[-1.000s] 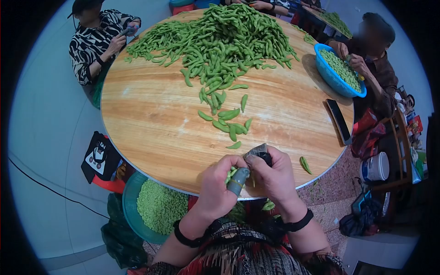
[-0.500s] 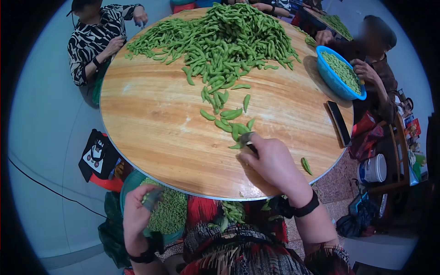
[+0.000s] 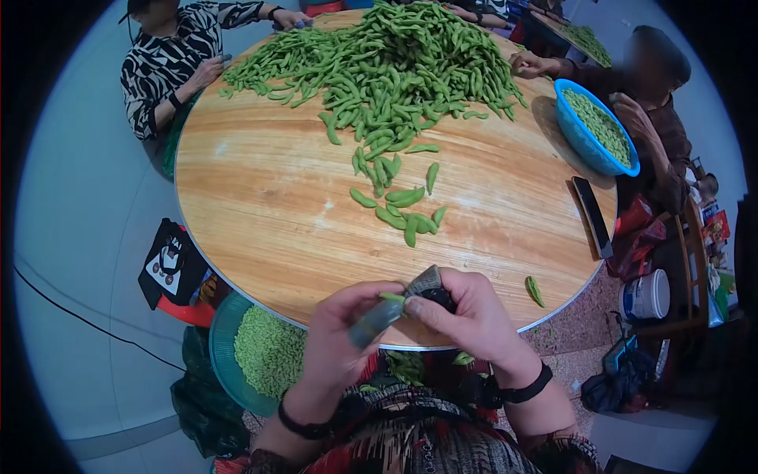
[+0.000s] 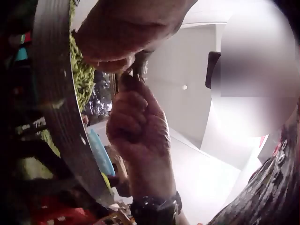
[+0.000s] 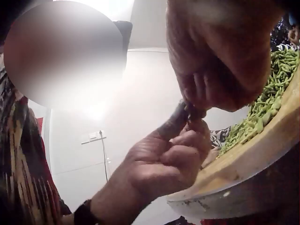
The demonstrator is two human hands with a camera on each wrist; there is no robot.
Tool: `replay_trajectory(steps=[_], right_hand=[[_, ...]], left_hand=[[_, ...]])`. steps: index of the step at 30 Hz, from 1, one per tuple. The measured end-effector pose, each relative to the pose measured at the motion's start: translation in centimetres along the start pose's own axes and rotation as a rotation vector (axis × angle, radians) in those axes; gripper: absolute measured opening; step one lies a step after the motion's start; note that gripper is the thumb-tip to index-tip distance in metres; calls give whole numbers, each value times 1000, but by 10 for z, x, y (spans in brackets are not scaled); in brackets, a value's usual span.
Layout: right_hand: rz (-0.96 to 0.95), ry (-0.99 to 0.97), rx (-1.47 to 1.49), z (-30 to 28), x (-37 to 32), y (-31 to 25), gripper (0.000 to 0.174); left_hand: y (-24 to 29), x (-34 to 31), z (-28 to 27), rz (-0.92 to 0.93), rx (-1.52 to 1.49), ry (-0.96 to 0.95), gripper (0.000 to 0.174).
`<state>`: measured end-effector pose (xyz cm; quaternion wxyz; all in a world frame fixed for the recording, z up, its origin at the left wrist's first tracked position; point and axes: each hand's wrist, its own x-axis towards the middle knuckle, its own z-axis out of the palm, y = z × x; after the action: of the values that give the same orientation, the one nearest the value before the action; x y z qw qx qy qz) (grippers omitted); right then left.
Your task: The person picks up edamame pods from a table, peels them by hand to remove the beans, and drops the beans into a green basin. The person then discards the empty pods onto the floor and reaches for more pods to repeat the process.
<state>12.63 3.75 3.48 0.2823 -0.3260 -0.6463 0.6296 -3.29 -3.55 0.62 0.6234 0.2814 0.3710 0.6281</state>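
Fingers (image 3: 367, 289) bent inward on the left hand (image 3: 335, 336), and they're pinching one green pod (image 3: 392, 297), right there above the near edge of the wooden table (image 3: 260, 197), a grey thumb cover (image 3: 375, 322) alongside! Up against it is the right hand (image 3: 478, 316), fingers curled as well, thumb and forefinger drawn together at the pod's right end, a dark finger cover (image 3: 424, 282) on show. Both wrist views have the fingertips meeting, though the pod is too dark to pick out there

Now outward, and just beyond the hands lies a loose cluster of pods (image 3: 407, 196), trailing back to a great heap (image 3: 395, 71) at the far side. One stray pod (image 3: 534, 291) sits alone to the right! Past it, a black phone (image 3: 592, 217) near the right edge, then a blue basket (image 3: 562, 118) full of shelled beans (image 3: 596, 122), farther right. Down at near left, below the tabletop, a green basin (image 3: 225, 355) holds more pale beans (image 3: 268, 351)

And there's company! Far left, a person in a black-and-white patterned top (image 3: 185, 47), one hand at the heap's edge; far right, a person in a dark top (image 3: 667, 134) with a hand by the heap's other side
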Motion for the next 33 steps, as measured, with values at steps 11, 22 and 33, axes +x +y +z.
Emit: replay_trajectory(steps=[11,22,33], right_hand=[[244,-181,278,-19,-10,8,25],[316,-124,426,-14,-12,19,14],[116,-76,-162,-36,34,5,19]], left_hand=[[-23,22,21,162,80,120,13],[-26,24,16,131,81,-99,18],[-17,26,3,107,218,-3,30]])
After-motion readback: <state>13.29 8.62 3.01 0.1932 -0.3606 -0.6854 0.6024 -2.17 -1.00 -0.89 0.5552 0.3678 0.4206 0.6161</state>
